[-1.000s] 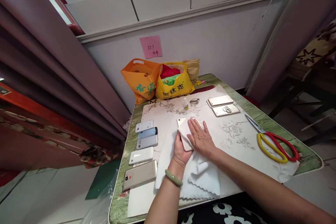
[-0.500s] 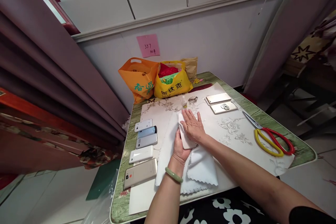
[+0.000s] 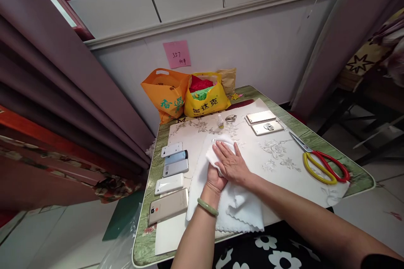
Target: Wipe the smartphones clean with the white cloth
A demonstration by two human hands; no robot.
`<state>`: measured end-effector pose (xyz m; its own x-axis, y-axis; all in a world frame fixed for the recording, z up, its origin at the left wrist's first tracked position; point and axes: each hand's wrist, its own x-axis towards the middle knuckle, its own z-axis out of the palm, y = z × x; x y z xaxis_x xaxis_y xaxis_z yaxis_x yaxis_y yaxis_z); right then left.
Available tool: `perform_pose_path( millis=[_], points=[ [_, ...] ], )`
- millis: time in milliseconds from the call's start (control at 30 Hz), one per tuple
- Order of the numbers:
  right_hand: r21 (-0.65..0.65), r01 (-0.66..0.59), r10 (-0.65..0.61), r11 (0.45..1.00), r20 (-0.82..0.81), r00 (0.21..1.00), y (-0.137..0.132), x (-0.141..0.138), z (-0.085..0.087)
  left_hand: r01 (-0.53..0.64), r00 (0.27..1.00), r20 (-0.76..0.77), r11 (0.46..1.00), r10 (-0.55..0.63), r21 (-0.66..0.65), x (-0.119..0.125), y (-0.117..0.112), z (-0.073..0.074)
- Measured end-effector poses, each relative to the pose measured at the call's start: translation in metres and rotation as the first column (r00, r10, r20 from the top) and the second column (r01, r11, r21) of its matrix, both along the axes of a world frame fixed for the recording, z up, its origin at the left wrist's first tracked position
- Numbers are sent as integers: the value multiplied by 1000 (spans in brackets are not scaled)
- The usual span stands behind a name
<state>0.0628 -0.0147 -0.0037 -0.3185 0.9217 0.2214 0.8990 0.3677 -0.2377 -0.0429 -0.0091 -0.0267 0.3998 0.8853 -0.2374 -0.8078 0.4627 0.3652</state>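
Note:
A white cloth (image 3: 222, 138) with a scalloped edge covers most of a smartphone (image 3: 213, 140), of which only a small corner shows at the far end. My left hand (image 3: 216, 178), below a green bangle, is closed around the phone from underneath, its fingers largely hidden. Over it, my right hand (image 3: 231, 164) lies flat on the cloth with fingers stretched out, pressing it against the phone. More white cloth (image 3: 244, 206) spreads on the table beneath both hands. A small dropper bottle (image 3: 220, 121) stands just beyond them, beside folded glasses (image 3: 231, 118).
Several phones (image 3: 169, 185) lie in a column at the left. Two more phones (image 3: 260, 117) are at the back right. Large scissors (image 3: 318, 159) with red and yellow handles lie at the right, blades parted slightly. Orange (image 3: 167, 92) and yellow (image 3: 206, 103) bags stand against the wall.
The cloth now spreads over the phone, whose white surface showed between my hands before. My right hand has shifted slightly down along it, with its fingers closer together.

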Motion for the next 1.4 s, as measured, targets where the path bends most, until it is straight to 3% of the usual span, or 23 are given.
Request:
perform_pose_path(
  millis=[100, 200, 333, 433, 500, 567, 633, 700, 767, 800, 833, 900, 1067, 1167, 1267, 1333, 1400],
  points=[
    [-77, 148, -150, 986, -13, 989, 34, 2, 15, 144, 989, -9, 989, -145, -12, 8, 3, 13],
    [-90, 210, -212, 974, -12, 977, 39, 8, 17, 194, 981, -3, 981, -194, -19, 11, 1, 17],
    [47, 69, -68, 997, -20, 998, -2, 16, 3, 93, 996, 13, 995, -93, -32, 7, -2, 11],
    [160, -87, 106, 983, -113, 988, -40, 26, -2, -6, 1000, -22, 996, 5, -87, 6, -3, 10],
    [205, -116, 167, 972, -254, 953, -54, 37, 1, -20, 999, -46, 993, 15, -117, 7, -2, 13],
    [182, -26, 108, 983, -457, 883, -56, 54, 6, -10, 999, -51, 994, 4, -111, 8, -2, 17],
    [42, 152, -78, 988, -703, 707, -50, 74, 10, -6, 999, -48, 996, 1, -87, 8, -1, 21],
    [-188, 272, -281, 944, -889, 362, -41, 95, 14, -8, 998, -59, 998, 4, -67, 7, -2, 23],
    [-385, 259, -391, 886, -920, -27, -32, 114, 15, -10, 997, -71, 998, 6, -54, 6, -3, 23],
    [-444, 236, -410, 864, -894, -179, -29, 122, 15, -10, 998, -69, 999, 7, -45, 5, -3, 23],
    [-480, 214, -414, 851, -863, -288, -26, 129, 15, -7, 998, -63, 999, 5, -35, 5, -4, 23],
    [-500, 192, -399, 845, -827, -397, -22, 139, 15, -15, 999, -50, 1000, 13, -26, 6, -4, 23],
    [-480, 181, -365, 858, -819, -442, -12, 130, 21, -51, 997, -55, 997, 47, -56, 7, -4, 24],
    [-433, 135, -353, 891, -849, -393, -10, 99, 35, -27, 998, -61, 998, 24, -53, 6, -5, 25],
    [-397, -38, -386, 917, -861, -331, -13, 65, 51, 31, 999, -34, 997, -34, -76, 3, -5, 27],
    [-386, -134, -409, 913, -866, -287, -16, 54, 56, 69, 998, -2, 994, -69, -89, 2, -5, 29],
    [-383, -127, -404, 915, -872, -277, -15, 53, 54, 62, 998, 8, 995, -62, -82, 3, -5, 32]
  ],
)
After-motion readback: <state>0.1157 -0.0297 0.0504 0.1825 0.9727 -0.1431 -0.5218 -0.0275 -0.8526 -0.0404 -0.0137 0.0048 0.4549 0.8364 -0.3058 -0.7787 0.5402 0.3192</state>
